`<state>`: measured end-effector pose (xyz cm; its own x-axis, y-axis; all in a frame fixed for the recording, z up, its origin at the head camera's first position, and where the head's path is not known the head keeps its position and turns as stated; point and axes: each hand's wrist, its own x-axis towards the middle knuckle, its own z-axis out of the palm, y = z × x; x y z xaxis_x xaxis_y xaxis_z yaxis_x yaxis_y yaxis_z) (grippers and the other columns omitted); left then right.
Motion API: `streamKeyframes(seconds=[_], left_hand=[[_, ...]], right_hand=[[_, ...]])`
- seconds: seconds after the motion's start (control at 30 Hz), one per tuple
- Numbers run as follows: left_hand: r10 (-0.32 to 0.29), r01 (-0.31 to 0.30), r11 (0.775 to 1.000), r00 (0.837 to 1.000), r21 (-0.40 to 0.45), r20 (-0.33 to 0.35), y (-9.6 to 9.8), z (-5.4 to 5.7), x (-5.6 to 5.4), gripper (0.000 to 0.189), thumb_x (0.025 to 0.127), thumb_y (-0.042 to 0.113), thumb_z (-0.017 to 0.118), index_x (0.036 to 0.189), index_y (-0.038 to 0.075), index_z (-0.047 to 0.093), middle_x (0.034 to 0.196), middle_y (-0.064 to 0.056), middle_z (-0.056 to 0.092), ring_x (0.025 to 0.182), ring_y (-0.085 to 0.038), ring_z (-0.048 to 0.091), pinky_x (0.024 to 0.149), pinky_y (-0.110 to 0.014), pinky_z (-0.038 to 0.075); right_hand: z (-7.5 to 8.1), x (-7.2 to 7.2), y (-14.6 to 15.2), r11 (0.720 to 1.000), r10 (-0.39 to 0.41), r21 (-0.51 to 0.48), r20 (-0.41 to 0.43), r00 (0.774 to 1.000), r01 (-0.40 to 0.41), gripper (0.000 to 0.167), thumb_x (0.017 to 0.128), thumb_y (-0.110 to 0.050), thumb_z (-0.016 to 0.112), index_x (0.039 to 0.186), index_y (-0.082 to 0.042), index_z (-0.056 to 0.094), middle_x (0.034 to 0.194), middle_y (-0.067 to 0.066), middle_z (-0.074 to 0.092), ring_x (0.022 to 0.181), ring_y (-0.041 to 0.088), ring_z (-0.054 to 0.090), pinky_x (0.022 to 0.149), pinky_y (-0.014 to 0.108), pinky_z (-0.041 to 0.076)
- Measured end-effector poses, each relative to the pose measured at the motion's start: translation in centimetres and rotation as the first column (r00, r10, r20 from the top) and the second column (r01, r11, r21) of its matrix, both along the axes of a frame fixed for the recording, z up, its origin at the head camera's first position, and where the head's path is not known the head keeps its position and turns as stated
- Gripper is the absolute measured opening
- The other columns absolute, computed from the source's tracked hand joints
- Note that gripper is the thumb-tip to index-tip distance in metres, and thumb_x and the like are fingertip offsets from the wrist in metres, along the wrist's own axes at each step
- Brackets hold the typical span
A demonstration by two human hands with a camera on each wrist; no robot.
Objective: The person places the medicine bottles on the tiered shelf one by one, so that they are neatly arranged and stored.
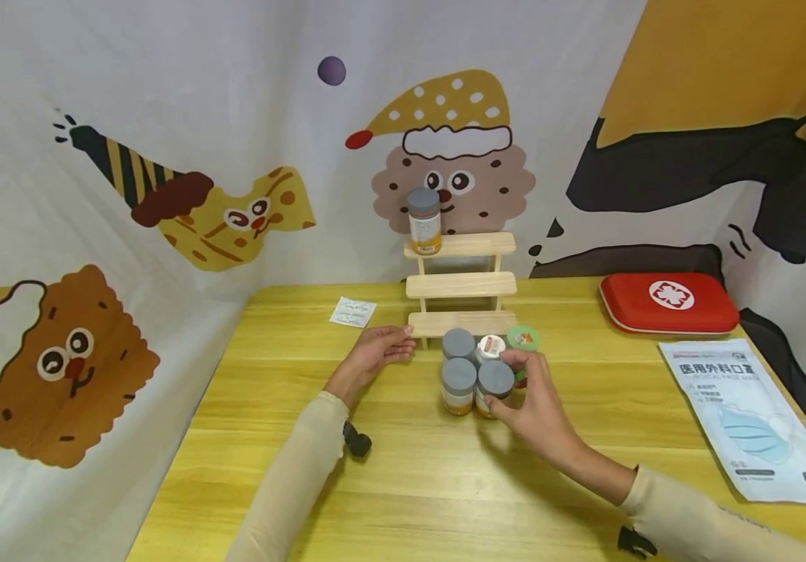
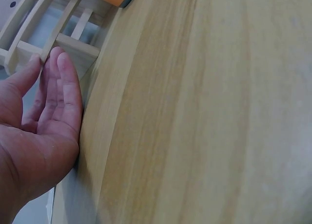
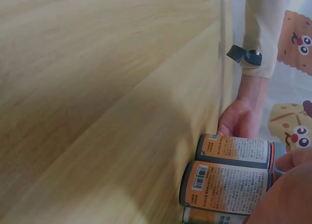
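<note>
A small three-step wooden display stand (image 1: 462, 284) stands at the back of the table. My left hand (image 1: 377, 350) pinches the left end of its lowest step between thumb and fingers, which the left wrist view shows closely. A grey-lided jar (image 1: 459, 389) and a second one behind it stand in front of the stand. My right hand (image 1: 539, 410) has thumb and fingers around the lid of the front right jar (image 1: 495, 380). Beside these are a white-capped bottle (image 1: 491, 346) and a green-topped container (image 1: 523, 339), partly hidden. Another grey-lidded jar (image 1: 425, 222) sits on the top step.
A red first-aid case (image 1: 669, 303) lies at the back right, with a surgical mask packet (image 1: 754, 425) in front of it. Left of the stand lies a small white packet (image 1: 353, 312). A patterned curtain (image 1: 290, 117) hangs behind the table.
</note>
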<state>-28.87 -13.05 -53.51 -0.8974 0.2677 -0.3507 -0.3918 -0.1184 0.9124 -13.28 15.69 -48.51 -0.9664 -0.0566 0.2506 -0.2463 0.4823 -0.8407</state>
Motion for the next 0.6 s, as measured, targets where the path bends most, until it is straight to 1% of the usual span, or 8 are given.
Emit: streamKeyframes(seconds=[0.1, 0.3, 0.6], left_hand=[[0.001, -0.001, 1.000, 1.000, 0.001, -0.003, 0.02, 0.05, 0.02, 0.018, 0.103, 0.019, 0.071, 0.106, 0.001, 0.072, 0.087, -0.002, 0.078, 0.081, -0.013, 0.076, 0.077, -0.023, 0.067], [0.002, -0.002, 1.000, 1.000, -0.005, -0.006, 0.07, 0.06, 0.15, 0.018, 0.104, 0.019, 0.071, 0.106, 0.001, 0.072, 0.085, -0.002, 0.078, 0.078, -0.012, 0.075, 0.076, -0.022, 0.067], [0.007, -0.007, 1.000, 1.000, 0.009, -0.001, -0.01, -0.02, 0.07, 0.019, 0.103, 0.019, 0.072, 0.107, 0.000, 0.073, 0.086, -0.003, 0.078, 0.079, -0.012, 0.076, 0.076, -0.023, 0.067]], right_hand=[[-0.06, -0.04, -0.12, 1.000, 0.000, 0.003, 0.015, 1.000, 0.000, 0.067, 0.080, 0.005, 0.085, 0.136, -0.001, 0.048, 0.131, 0.016, 0.050, 0.110, 0.027, 0.053, 0.092, 0.034, 0.052], [-0.25, -0.05, -0.22, 1.000, -0.006, 0.018, 0.006, 1.000, 0.006, 0.064, 0.081, 0.007, 0.083, 0.135, 0.000, 0.049, 0.130, 0.016, 0.051, 0.110, 0.024, 0.054, 0.091, 0.036, 0.054], [-0.32, -0.28, -0.06, 0.996, -0.037, 0.082, -0.022, 0.999, 0.039, 0.062, 0.077, 0.004, 0.086, 0.131, 0.001, 0.054, 0.125, 0.016, 0.059, 0.107, 0.025, 0.060, 0.091, 0.045, 0.059]])
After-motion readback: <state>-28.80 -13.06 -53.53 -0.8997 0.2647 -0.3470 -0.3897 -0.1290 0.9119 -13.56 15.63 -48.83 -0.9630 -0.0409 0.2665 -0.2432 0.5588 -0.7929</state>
